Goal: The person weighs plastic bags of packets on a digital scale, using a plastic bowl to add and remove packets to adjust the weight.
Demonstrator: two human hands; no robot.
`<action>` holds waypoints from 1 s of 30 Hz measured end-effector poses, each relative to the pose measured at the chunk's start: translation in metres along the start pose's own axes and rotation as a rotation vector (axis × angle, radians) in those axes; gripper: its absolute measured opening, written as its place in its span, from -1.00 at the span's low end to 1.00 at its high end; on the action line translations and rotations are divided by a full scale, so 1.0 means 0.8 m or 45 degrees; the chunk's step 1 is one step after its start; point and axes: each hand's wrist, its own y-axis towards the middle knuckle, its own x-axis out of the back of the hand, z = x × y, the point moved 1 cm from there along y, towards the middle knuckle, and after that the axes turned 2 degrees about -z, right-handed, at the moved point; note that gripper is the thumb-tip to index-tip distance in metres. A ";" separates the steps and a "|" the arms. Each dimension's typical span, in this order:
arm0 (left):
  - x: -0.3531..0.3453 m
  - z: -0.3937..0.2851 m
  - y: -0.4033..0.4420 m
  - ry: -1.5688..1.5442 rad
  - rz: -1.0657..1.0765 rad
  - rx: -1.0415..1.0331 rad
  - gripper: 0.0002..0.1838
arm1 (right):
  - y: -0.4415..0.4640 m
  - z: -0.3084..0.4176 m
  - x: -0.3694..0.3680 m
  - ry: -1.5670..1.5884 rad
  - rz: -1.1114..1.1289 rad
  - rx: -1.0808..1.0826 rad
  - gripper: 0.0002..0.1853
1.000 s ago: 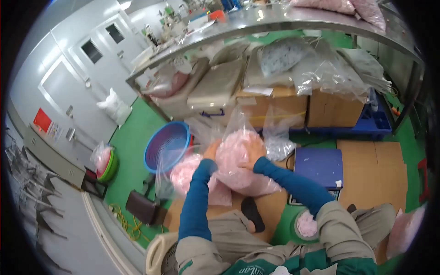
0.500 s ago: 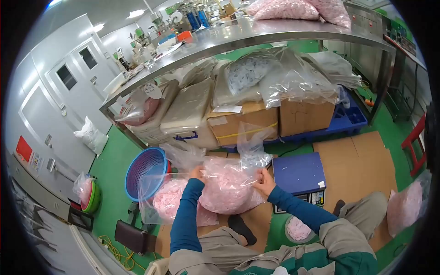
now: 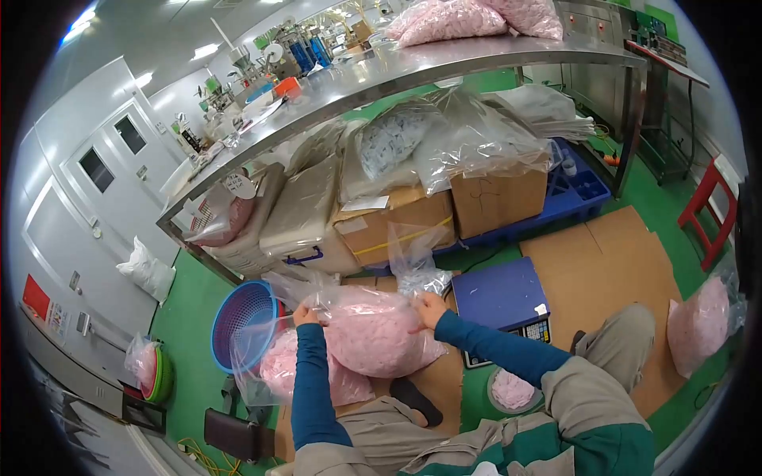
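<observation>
A full clear bag of pink pieces [image 3: 373, 333] rests on the cardboard between my hands. My left hand [image 3: 305, 316] is closed on the bag's plastic at its left top edge. At the right edge, my right hand [image 3: 429, 309] pinches the same plastic. A second open bag of pink pieces [image 3: 278, 365] lies against it on the left, partly behind my left forearm. Behind my right hand stands a smaller clear bag [image 3: 421, 278] with whitish contents. A bowl of pink pieces [image 3: 512, 390] sits on the floor near my legs.
A blue scale [image 3: 498, 293] is right of the bags; a blue basket [image 3: 242, 325] is left. Boxes [image 3: 393, 230] stand under the steel table [image 3: 444, 54]. Another pink bag [image 3: 698, 325] and a red stool [image 3: 709, 210] are at far right. A brown bag [image 3: 232, 435] lies lower left.
My hands have moved from the sides of the full bag up to its top edges and apart, and its plastic is now spread between them. The camera view has shifted right.
</observation>
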 end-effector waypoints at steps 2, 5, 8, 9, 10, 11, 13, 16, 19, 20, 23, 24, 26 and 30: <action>-0.008 0.016 0.020 0.159 -0.244 -0.154 -0.82 | 0.027 0.014 -0.014 0.166 0.031 -0.011 -0.80; -0.018 0.031 0.052 0.154 -0.271 -0.269 -0.84 | 0.036 0.059 -0.041 -0.019 -0.012 0.045 -0.82; -0.031 -0.041 0.030 -0.177 -0.280 -0.426 -0.85 | 0.024 0.102 -0.041 -0.135 0.001 0.156 -0.83; -0.031 -0.092 0.005 -0.053 -0.326 -0.540 -0.87 | 0.014 0.122 -0.040 -0.180 -0.010 0.236 -0.86; -0.031 -0.145 -0.021 0.079 -0.373 -0.649 -0.89 | 0.019 0.130 -0.037 -0.195 0.007 0.451 -0.87; -0.033 -0.173 -0.031 -0.057 -0.311 -0.622 -0.89 | 0.023 0.137 -0.032 -0.211 0.027 0.662 -0.88; -0.045 -0.223 -0.041 -0.404 -0.212 -0.568 -0.87 | -0.014 0.193 -0.029 -0.154 0.070 0.711 -0.89; -0.073 -0.278 -0.045 -0.958 -0.046 -0.577 -0.86 | -0.026 0.250 0.005 -0.204 -0.005 1.054 -0.90; -0.105 -0.321 -0.059 -1.047 -0.012 -0.417 -0.93 | -0.044 0.297 0.039 0.035 -0.175 0.719 -0.85; -0.117 -0.326 -0.062 -1.099 0.069 -0.401 -0.94 | -0.048 0.310 0.049 0.056 -0.245 0.660 -0.85; -0.162 -0.331 -0.068 -1.138 0.141 -0.346 -0.91 | -0.053 0.332 0.074 0.032 -0.311 0.720 -0.85; -0.172 -0.330 -0.071 -1.142 0.256 -0.313 -0.91 | -0.049 0.334 0.086 0.044 -0.363 0.761 -0.85; -0.207 -0.331 -0.082 -1.220 0.204 -0.280 -0.92 | -0.034 0.335 0.114 0.029 -0.408 0.928 -0.84; -0.251 -0.332 -0.124 -1.155 0.430 -0.101 -0.93 | -0.034 0.330 0.190 -0.147 -0.436 0.888 -0.86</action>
